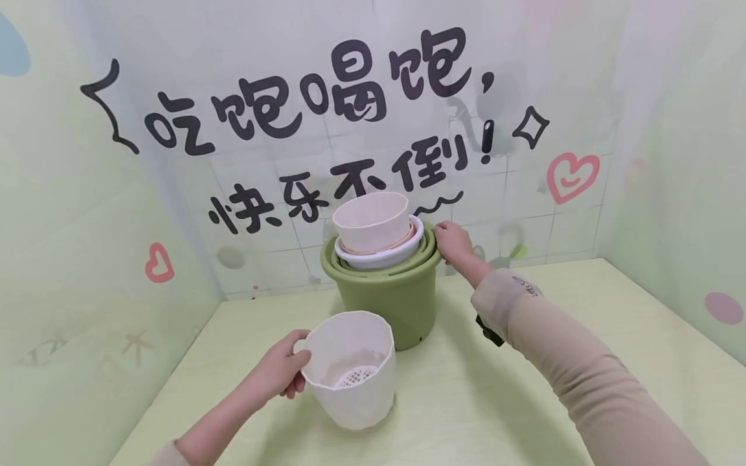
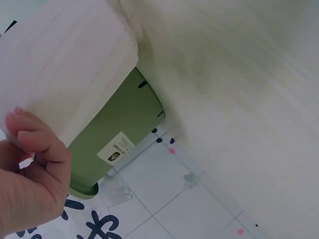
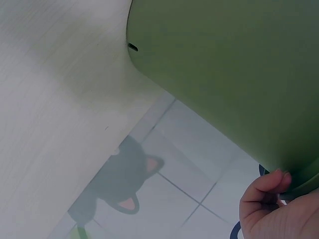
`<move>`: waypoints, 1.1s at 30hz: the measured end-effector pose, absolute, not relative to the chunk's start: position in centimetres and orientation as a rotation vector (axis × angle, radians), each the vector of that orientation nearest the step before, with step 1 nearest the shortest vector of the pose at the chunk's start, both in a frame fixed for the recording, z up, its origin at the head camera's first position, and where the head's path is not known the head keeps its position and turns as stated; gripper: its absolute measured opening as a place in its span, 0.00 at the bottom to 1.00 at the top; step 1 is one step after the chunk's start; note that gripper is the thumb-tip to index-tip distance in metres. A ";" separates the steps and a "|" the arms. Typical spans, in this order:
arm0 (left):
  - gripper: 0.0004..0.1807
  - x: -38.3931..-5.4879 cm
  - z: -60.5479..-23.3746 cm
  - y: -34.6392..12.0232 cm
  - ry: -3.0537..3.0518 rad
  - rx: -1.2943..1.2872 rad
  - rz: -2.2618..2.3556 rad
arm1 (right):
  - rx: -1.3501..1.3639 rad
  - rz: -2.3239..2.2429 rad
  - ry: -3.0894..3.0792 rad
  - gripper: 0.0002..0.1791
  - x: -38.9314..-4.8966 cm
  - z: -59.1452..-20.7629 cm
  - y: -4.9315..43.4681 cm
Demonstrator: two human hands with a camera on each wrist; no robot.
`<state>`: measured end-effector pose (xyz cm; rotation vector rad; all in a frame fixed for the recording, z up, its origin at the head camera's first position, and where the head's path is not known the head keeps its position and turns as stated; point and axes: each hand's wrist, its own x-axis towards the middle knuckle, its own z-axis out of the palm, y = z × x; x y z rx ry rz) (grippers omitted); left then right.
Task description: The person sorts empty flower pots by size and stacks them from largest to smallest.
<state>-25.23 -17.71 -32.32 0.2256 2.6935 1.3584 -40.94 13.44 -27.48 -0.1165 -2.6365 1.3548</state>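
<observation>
My left hand (image 1: 284,367) pinches the rim of a white flower pot (image 1: 364,401) with a perforated bottom, its mouth tilted toward me. In the left wrist view, thumb and fingers curl at the edge of this pot (image 2: 75,64). Behind it stands a large green flower pot (image 1: 396,310) on the table. My right hand (image 1: 457,244) grips the green pot's rim at the right side; the right wrist view shows the fingers curled at that rim. Nested in the green pot are a smaller green one, a white-rimmed pot (image 1: 379,260), an orange-rimmed one and a white pot (image 1: 373,226) on top.
The light wooden table (image 1: 513,362) reaches back to a printed wall (image 1: 280,168) with large dark lettering. Side walls (image 1: 688,213) flank it left and right. A label (image 2: 115,148) is stuck on the green pot's side.
</observation>
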 end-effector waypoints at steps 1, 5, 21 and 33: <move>0.23 -25.3 -31.9 -17.8 2.693 0.218 1.363 | -0.116 1.354 -2.637 0.23 -40.9 -27.5 13.4; 0.24 -25.4 -30.0 -18.3 2.714 0.223 1.344 | -0.115 1.357 -2.635 0.23 -41.0 -27.5 13.4; 0.26 -25.0 -20.1 -19.9 2.808 0.419 1.196 | -0.100 1.343 -2.638 0.23 -41.0 -27.3 13.3; 0.25 -26.6 -14.3 -18.8 2.812 0.360 1.241 | -0.118 1.349 -2.637 0.22 -41.1 -27.5 13.5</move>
